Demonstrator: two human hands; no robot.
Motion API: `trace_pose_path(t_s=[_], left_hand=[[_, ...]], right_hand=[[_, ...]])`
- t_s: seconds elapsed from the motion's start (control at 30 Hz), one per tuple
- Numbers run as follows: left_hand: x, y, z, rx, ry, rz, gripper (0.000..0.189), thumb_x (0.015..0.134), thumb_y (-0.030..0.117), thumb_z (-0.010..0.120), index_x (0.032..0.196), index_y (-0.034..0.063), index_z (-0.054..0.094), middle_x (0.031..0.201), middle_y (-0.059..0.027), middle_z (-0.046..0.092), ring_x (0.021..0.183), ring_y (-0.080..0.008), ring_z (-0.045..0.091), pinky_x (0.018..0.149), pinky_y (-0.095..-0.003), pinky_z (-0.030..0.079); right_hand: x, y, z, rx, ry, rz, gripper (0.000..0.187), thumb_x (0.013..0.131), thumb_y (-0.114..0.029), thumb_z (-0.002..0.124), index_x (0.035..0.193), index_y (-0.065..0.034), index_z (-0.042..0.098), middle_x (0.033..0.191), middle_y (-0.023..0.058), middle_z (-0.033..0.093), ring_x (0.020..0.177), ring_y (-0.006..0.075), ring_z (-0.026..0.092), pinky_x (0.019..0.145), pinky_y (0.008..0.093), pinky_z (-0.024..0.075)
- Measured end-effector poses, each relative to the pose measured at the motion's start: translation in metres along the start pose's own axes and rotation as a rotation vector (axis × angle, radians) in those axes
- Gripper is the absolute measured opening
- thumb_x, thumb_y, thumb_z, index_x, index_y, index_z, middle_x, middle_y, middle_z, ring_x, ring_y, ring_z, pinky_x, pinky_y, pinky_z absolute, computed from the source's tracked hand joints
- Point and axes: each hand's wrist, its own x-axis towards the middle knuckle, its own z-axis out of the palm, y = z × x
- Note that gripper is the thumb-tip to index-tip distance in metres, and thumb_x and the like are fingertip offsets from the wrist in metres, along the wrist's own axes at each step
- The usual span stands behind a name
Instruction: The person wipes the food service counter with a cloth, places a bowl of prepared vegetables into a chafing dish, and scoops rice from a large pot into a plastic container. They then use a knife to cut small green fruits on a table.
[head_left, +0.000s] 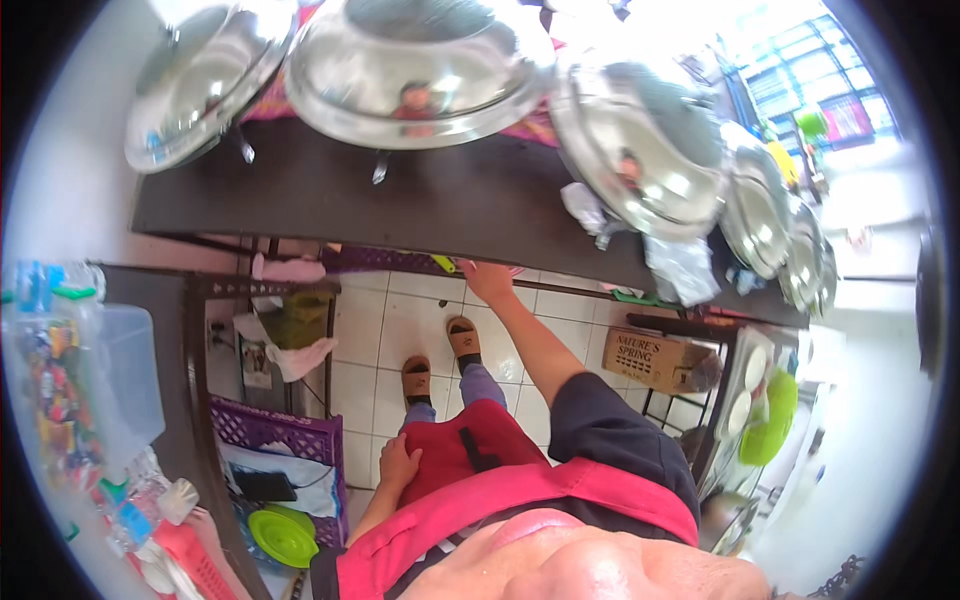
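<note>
My left hand (398, 462) rests on the side of a red apron (476, 446), thumb apart from the fingers, holding nothing visible. My right arm stretches forward, and my right hand (489, 281) is at the near edge of a dark brown table (450, 199). Its fingertips are partly hidden under the edge, so a grip cannot be made out. Close to them is a yellow-green item (443, 262) at a purple crate-like rim (379, 260) below the tabletop. Above, shiny metal lids or covered pans (420, 97) stand in a row along the table.
Crumpled plastic (681, 266) hangs over the table's front edge. A cardboard box (660, 361) sits on a rack to the right. At the left are a purple crate (300, 435), a green plastic lid or plate (283, 535), a dark side table (161, 360) and clear containers (127, 375).
</note>
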Motion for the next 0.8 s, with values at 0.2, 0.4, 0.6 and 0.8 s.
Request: trace_pose_path(t_s=[0.2, 0.4, 0.6, 0.8], left_hand=[[0.009, 0.104, -0.092, -0.005, -0.021, 0.427, 0.048, 0.085, 0.029, 0.065, 0.122, -0.0007, 0.058, 0.117, -0.0206, 0.061, 0.112, -0.0359, 0.056, 0.098, -0.0411, 0.044], [0.005, 0.294, -0.177, -0.100, 0.144, 0.944, 0.036, 0.085, 0.014, 0.065, 0.117, -0.0018, 0.060, 0.113, -0.0190, 0.063, 0.105, -0.0333, 0.061, 0.092, -0.0388, 0.047], [0.039, 0.536, -0.237, -0.173, 0.757, 1.362, 0.040, 0.086, 0.019, 0.066, 0.120, 0.0000, 0.056, 0.120, -0.0200, 0.060, 0.116, -0.0360, 0.053, 0.101, -0.0417, 0.040], [0.127, 0.655, -0.243, 0.044, 0.868, 1.169, 0.043, 0.087, 0.033, 0.065, 0.113, -0.0012, 0.063, 0.115, -0.0232, 0.062, 0.108, -0.0372, 0.059, 0.094, -0.0422, 0.044]], right_hand=[[-0.261, 0.133, -0.109, 0.011, 0.042, 0.586, 0.024, 0.087, -0.019, 0.059, 0.106, -0.0057, 0.055, 0.099, 0.0174, 0.062, 0.097, 0.0399, 0.059, 0.081, 0.0485, 0.0493], [-0.530, 0.164, -0.196, -0.165, -0.692, 1.201, 0.025, 0.078, -0.016, 0.059, 0.094, 0.0003, 0.070, 0.096, 0.0212, 0.069, 0.096, 0.0348, 0.067, 0.075, 0.0410, 0.0530], [-0.581, 0.141, -0.207, 0.623, -0.103, 1.460, 0.023, 0.085, -0.021, 0.061, 0.077, 0.0008, 0.059, 0.066, 0.0114, 0.057, 0.057, 0.0213, 0.056, 0.050, 0.0382, 0.0417], [-0.583, 0.149, -0.171, 0.840, 0.124, 1.417, 0.024, 0.086, -0.020, 0.060, 0.073, -0.0003, 0.055, 0.058, 0.0082, 0.052, 0.047, 0.0182, 0.050, 0.041, 0.0368, 0.0374]])
